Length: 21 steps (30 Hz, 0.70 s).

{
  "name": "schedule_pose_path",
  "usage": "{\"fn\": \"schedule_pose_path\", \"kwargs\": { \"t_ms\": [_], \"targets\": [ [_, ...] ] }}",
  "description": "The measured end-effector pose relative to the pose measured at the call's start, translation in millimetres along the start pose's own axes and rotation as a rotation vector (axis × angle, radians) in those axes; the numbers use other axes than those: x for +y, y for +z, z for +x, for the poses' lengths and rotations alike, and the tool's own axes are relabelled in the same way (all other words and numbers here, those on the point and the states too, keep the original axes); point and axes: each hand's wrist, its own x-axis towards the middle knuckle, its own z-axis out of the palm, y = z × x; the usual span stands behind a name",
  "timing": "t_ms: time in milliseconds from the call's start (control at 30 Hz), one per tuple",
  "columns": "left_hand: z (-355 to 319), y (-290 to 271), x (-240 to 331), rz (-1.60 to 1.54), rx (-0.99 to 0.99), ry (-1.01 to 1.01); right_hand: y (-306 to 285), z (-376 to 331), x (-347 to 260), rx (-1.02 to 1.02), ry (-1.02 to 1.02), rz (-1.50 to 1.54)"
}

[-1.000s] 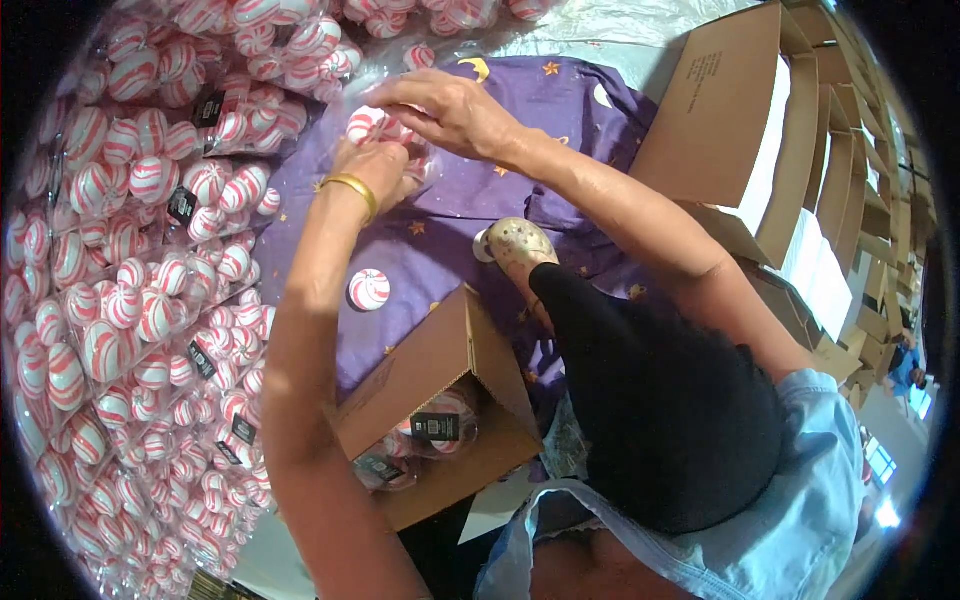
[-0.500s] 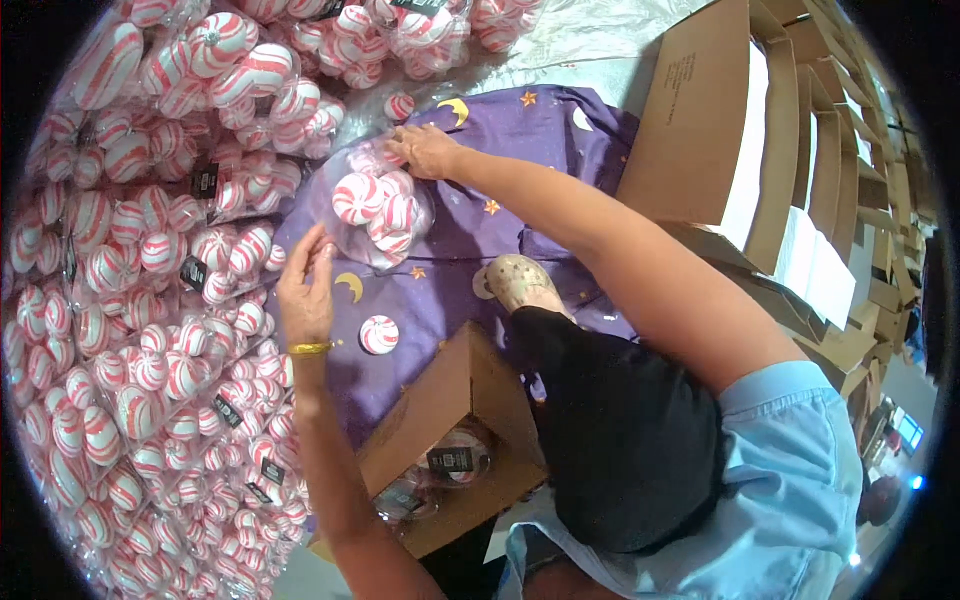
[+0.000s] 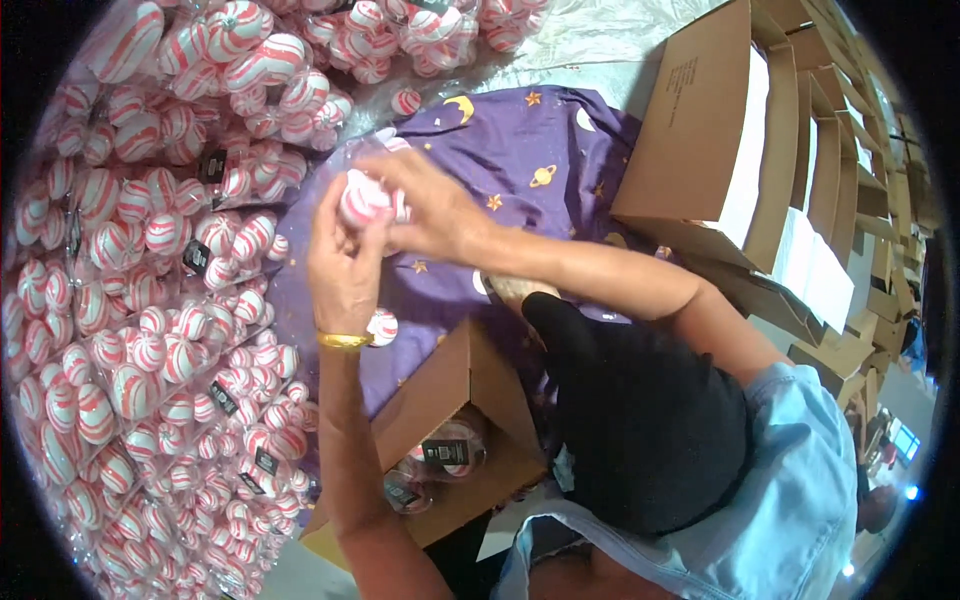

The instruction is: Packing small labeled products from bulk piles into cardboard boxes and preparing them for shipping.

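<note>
Between my two hands is a clear plastic bag of red-and-white swirled balls (image 3: 364,200), held above a purple cloth (image 3: 480,135) printed with moons and stars. My left hand (image 3: 343,255), with a yellow band at the wrist, closes on the bag's near left side. From the right, my right hand (image 3: 432,208) grips the same bag; motion blurs its fingers. A loose swirled ball (image 3: 383,327) lies on the cloth beside my left wrist, partly hidden by it. A smaller swirled ball (image 3: 405,102) lies beyond my hands.
Many bagged swirled balls (image 3: 150,310) are heaped along the left and far side. An open cardboard box (image 3: 425,385) near me holds bags with black labels (image 3: 446,452). Larger cardboard boxes (image 3: 680,130) with white sheets stand at right. My shoe (image 3: 515,288) rests on the cloth.
My hands have come together around the bag, which is now lifted and gathered. My right hand has moved nearer me, and my left hand has shifted right, partly covering the loose ball.
</note>
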Motion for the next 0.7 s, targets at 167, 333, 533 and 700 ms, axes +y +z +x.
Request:
{"fn": "schedule_pose_path", "kwargs": {
  "t_ms": [167,333,533,700],
  "targets": [
    [16,-16,-14,0.575,0.032,0.130,-11,-5,-7,0.008,-0.117,-0.207],
    [27,-28,-28,1.208,-0.268,0.394,-20,-18,30,-0.061,0.051,-0.252],
    [29,-39,-23,1.241,-0.356,0.316,-6,-22,80,-0.058,0.093,-0.124],
    [23,-65,-15,0.892,0.065,0.101,5,-14,165,0.008,0.154,-0.339]
  ]
}}
